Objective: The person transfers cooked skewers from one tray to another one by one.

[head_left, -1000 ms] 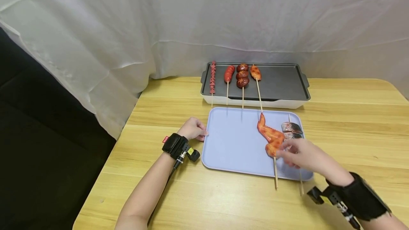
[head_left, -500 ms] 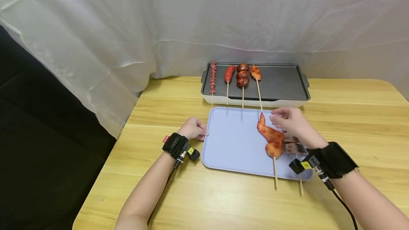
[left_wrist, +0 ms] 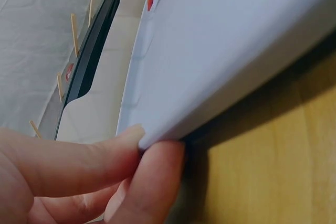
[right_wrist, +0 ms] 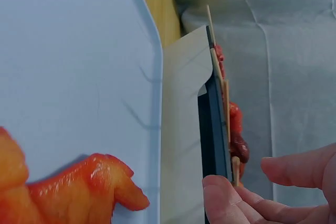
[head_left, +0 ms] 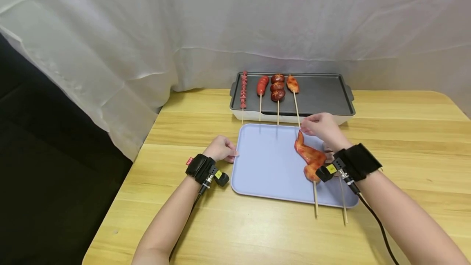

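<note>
**Right hand at the fourth skewer's stick, left hand steadying the tray**

Take the lavender tray (head_left: 265,162) as your landmark. Your right hand (head_left: 321,128) is over its far edge, thumb and fingers (right_wrist: 231,203) closing round the bare wooden end of the orange skewer (head_left: 293,84), whose food lies on the grill plate (head_left: 324,93) just behind the tray; whether the pinch is complete you cannot tell. That stick looks thin, stiff and light, with its weight at the food end, so hold it near the food to stop it swinging. Your left hand (head_left: 222,149) pinches the tray's left rim, thumb above, fingers below.

On the tray's right half lie the chicken wing skewer (head_left: 310,158) and, partly hidden under your wrist, a fish skewer (head_left: 328,149). The pale wooden table (head_left: 404,134) is flat; a white curtain (head_left: 220,23) hangs close behind the grill.
</note>
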A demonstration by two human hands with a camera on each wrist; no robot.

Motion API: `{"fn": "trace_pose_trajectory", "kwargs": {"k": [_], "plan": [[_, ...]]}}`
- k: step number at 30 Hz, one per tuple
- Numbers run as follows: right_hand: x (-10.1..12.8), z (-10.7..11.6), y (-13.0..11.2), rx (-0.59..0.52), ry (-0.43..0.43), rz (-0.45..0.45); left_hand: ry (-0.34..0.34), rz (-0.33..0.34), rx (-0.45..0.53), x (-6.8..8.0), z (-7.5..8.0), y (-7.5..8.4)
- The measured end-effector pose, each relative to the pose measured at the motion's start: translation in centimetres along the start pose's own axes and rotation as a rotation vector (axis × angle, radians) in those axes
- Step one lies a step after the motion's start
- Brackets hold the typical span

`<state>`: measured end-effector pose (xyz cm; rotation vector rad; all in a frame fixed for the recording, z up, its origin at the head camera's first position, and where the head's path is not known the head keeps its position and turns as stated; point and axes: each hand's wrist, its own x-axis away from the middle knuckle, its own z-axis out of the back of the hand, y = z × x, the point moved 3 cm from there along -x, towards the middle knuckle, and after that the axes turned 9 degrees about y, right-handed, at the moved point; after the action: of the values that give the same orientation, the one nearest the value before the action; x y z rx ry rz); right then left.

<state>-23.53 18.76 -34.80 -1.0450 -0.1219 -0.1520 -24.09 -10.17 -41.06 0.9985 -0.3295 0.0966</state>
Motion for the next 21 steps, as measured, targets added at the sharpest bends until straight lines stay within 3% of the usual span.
{"fn": "trace_pose_trajectory", "kwargs": {"k": [9,21], "plan": [[-1.7,-0.9,0.1,-0.074,-0.01,-0.13,-0.004,0.008,0.017,0.0,0.0,0.1],[-2.7,-1.4,0.4,-0.252,-0.054,-0.155,-0.009,0.014,0.017,-0.3,0.0,-0.2]]}}
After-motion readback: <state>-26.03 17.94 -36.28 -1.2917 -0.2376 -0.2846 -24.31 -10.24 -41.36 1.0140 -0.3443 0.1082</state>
